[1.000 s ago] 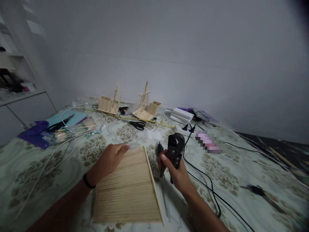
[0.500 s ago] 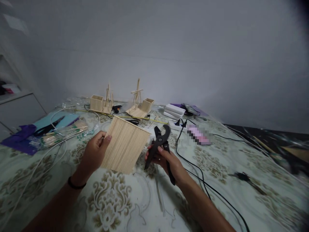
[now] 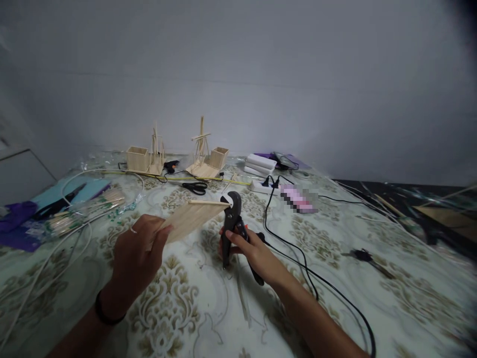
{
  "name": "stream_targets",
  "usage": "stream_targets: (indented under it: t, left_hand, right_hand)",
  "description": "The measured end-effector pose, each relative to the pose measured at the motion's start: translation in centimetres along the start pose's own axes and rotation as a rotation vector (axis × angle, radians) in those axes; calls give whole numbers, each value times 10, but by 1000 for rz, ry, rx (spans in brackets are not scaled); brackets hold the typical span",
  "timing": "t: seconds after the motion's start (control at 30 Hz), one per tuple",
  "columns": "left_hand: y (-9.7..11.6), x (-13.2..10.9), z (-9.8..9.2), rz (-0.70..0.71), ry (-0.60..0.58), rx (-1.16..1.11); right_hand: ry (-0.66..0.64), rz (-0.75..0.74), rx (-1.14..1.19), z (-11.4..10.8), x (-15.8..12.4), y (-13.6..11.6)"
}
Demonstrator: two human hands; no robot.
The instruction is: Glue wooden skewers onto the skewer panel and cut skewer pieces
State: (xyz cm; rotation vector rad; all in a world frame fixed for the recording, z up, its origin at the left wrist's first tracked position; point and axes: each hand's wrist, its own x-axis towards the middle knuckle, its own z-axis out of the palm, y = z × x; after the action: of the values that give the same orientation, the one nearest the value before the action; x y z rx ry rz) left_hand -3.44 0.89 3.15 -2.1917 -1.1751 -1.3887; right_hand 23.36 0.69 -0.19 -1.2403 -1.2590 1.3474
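Note:
A flat panel of thin wooden sticks is pinched in my left hand, thumb on top, and tilted so that its face is seen at a shallow angle. One stick runs along the panel's far edge. My right hand grips dark pruning shears by the handles. The curved jaws of the shears are at the right end of that edge stick, and the stick's end appears to lie between them. Whether the blades touch the wood I cannot tell.
Two stick models with boxes stand at the back. Black scissors, a power strip with black cables, and a pink blurred object lie beyond my hands. Bagged sticks are at left, a dark tool at right.
My left hand has tipped the panel from facing me to nearly flat. The shears have moved left, bringing their jaws to the panel's right corner. The whole view has shifted slightly.

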Motion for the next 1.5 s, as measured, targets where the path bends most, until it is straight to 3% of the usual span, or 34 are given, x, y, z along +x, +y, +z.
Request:
stream_targets:
  t: [0.17,0.33,0.47,0.67,0.77,1.0,1.3,1.5]
  left_hand:
    - [4,0,-1,96,-1,-7]
    - [1,-1,-2,12,11,5]
    - [-5,1,0,-205,14,-18]
    - [-9,3,9,-650,-141,-296]
    - [-8,3,16,-766,-146,-459]
    - [-3,-4,23,-760,-163,-570]
    - [-2,-12,26,-678,-228,-498]
    - [-3,-13,28,-663,-263,-452]
  right_hand:
    - [48,24,-104,3,1,-1]
    - [105,42,-127,1,-2,-7]
    - [170,-15,-35,-8,3,-7]
    - [171,-127,163,-13,8,-7]
    - [161,-188,190,-11,5,-7]
    - [166,-256,188,-14,4,-4]
    - [320,-223,11,-12,3,-12]
    - [308,-201,-41,-14,7,-11]
